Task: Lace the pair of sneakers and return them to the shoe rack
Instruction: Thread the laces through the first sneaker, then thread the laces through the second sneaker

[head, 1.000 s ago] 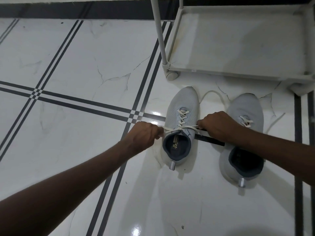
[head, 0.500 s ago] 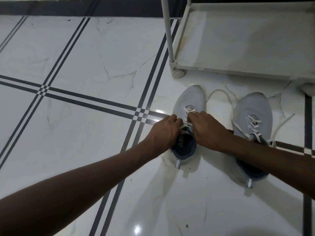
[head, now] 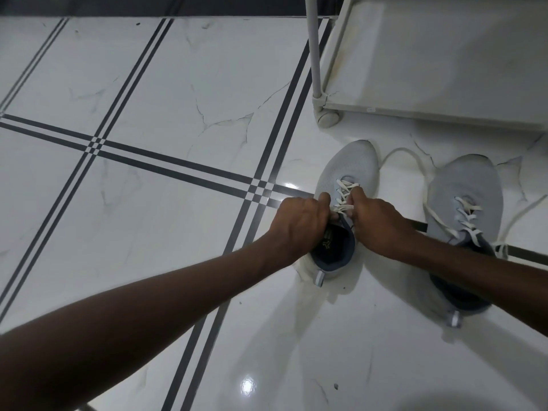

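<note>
Two pale grey sneakers stand toes away from me on the white tiled floor. Over the tongue of the left sneaker (head: 348, 164) my left hand (head: 299, 222) and my right hand (head: 379, 221) meet, each pinching the white lace (head: 344, 192) near the top eyelets. The right sneaker (head: 465, 191) sits apart to the right, partly under my right forearm. It is laced part way, and its loose lace ends (head: 519, 216) trail on the floor on both sides.
A white shoe rack (head: 335, 69) with a bare bottom shelf and an upright pole stands just beyond the sneakers at top right. Dark stripe lines cross the glossy floor. A dark skirting runs along the top edge.
One second ago my hands were apart, pulling the lace taut sideways. They have come together over the left sneaker's tongue. The view has shifted left.
</note>
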Action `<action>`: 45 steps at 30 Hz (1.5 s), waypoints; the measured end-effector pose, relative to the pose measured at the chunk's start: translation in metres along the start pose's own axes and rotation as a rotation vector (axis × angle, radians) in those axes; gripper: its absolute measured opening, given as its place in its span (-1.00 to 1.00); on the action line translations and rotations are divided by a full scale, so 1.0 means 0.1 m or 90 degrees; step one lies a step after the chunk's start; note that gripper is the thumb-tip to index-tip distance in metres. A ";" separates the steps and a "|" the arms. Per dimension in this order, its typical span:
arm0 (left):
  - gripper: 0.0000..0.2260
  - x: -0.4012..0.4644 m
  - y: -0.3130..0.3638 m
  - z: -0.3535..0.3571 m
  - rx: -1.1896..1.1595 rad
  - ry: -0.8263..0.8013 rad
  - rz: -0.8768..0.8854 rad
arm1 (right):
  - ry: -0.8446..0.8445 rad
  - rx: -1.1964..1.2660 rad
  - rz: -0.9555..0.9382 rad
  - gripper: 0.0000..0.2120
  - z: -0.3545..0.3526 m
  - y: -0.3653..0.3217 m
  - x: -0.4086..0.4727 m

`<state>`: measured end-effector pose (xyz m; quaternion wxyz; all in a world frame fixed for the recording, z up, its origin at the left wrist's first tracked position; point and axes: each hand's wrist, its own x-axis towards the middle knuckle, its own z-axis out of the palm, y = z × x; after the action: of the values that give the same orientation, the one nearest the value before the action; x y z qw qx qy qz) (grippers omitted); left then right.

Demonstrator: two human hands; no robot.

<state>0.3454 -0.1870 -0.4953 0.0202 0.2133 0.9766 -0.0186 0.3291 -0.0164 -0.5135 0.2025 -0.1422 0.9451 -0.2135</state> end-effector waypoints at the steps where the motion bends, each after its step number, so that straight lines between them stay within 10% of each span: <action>1: -0.72 0.00 0.00 0.00 0.009 -0.023 -0.004 | 0.012 -0.074 -0.041 -0.65 -0.03 0.03 0.00; 7: -0.72 0.07 -0.16 -0.12 -0.002 -0.111 0.080 | 0.052 -0.300 -0.271 -0.81 -0.15 0.39 0.03; 19: -0.60 0.06 -0.28 0.06 -0.091 -0.148 0.088 | 0.072 -0.321 -0.339 -0.84 -0.24 0.45 0.02; 27: -0.64 0.70 0.10 -0.31 -0.119 0.019 0.152 | -0.004 -0.186 -0.105 -0.59 -1.08 0.89 -0.34; 35: -0.50 1.07 1.24 -0.15 -0.182 -0.059 0.402 | 0.083 0.073 0.111 -0.82 -0.68 1.42 -1.27; 45: -0.84 1.03 1.31 -0.03 -0.247 -0.217 0.295 | 0.071 0.073 0.091 -0.78 -0.61 1.57 -1.29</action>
<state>0.3067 -0.0253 -0.5007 0.2270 0.4151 0.8702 0.1371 0.3863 0.1868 -0.4943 0.1720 -0.0509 0.9489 -0.2597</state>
